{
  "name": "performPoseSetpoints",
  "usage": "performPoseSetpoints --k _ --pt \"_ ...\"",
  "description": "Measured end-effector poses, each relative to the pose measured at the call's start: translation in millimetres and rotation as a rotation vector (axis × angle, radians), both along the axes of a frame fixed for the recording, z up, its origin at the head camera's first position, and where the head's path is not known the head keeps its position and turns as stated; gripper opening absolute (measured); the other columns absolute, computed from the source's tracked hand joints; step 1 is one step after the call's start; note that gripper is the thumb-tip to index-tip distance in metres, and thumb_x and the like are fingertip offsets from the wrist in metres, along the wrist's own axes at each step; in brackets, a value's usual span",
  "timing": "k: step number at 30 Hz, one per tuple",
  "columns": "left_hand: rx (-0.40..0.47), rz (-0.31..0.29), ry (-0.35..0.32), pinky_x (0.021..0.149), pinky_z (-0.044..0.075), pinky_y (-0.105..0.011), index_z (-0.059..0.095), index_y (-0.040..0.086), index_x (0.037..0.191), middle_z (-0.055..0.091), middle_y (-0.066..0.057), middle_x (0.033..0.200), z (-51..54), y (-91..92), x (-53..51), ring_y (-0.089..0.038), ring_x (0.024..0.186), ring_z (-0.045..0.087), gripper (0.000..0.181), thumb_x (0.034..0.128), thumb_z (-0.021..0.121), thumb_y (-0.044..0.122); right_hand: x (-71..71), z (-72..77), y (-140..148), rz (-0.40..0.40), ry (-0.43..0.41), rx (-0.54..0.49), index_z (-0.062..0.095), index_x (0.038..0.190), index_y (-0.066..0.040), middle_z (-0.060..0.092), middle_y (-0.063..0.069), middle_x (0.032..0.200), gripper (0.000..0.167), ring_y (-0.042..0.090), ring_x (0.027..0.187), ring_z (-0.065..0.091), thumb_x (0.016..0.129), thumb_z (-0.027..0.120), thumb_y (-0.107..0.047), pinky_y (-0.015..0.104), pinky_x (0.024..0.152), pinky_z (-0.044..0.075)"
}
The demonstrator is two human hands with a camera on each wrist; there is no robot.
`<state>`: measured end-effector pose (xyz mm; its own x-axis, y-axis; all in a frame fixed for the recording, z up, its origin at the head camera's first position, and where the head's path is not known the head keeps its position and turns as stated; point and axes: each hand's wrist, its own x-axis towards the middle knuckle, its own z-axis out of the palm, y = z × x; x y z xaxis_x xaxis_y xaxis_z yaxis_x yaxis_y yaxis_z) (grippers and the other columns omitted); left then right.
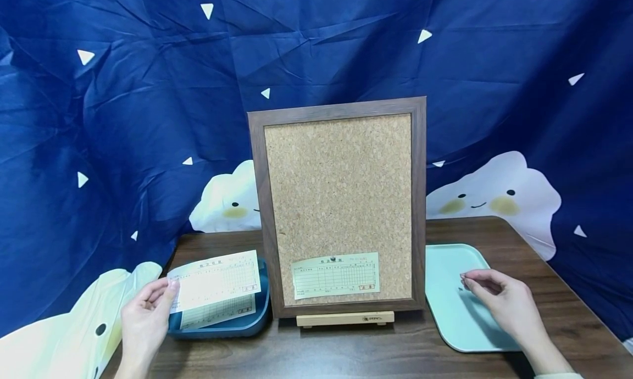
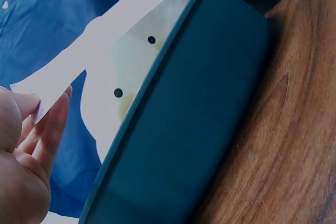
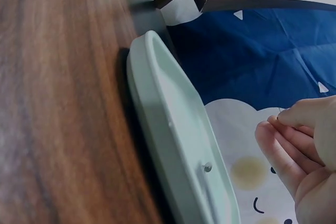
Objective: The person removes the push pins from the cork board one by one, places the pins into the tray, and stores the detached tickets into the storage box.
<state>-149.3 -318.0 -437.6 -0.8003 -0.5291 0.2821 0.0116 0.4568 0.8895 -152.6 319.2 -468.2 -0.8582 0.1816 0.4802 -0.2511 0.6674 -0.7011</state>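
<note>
In the head view my left hand point(image 1: 145, 321) pinches a printed paper slip point(image 1: 212, 280) by its left end, held over a blue basket point(image 1: 242, 330). Another slip point(image 1: 217, 312) lies in the basket, partly covered by the held one. The left wrist view shows thumb and fingers point(image 2: 55, 124) on the slip point(image 2: 100, 38). My right hand point(image 1: 509, 302) is above the mint tray point(image 1: 457, 335), thumb and fingertips pinched on a tiny pin, mostly hidden. Another pin point(image 3: 208, 167) lies in the tray. A greenish slip point(image 1: 336, 277) is pinned low on the cork board point(image 1: 341, 187).
The brown-framed board stands on a small wooden stand point(image 1: 345, 318) between basket and tray, on a dark wooden table point(image 1: 336, 357). Behind hangs a blue cloth point(image 1: 148, 121) with white clouds and triangles.
</note>
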Motion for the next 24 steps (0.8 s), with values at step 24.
performPoseSetpoints --k 24 --pt "-0.063 -0.037 -0.143 0.070 0.051 -0.007 0.076 0.002 0.123 0.069 0.028 0.082 -2.9 -5.3 2.0 0.013 0.079 0.063 0.031 0.1047 0.074 0.027 3.7 -19.1 17.3 -0.082 -0.151 0.134 0.084 0.100 -0.007 0.083 0.007 0.088 0.010 -0.025 0.079 0.056 0.090 0.086 -0.007 0.002 0.067 0.044"
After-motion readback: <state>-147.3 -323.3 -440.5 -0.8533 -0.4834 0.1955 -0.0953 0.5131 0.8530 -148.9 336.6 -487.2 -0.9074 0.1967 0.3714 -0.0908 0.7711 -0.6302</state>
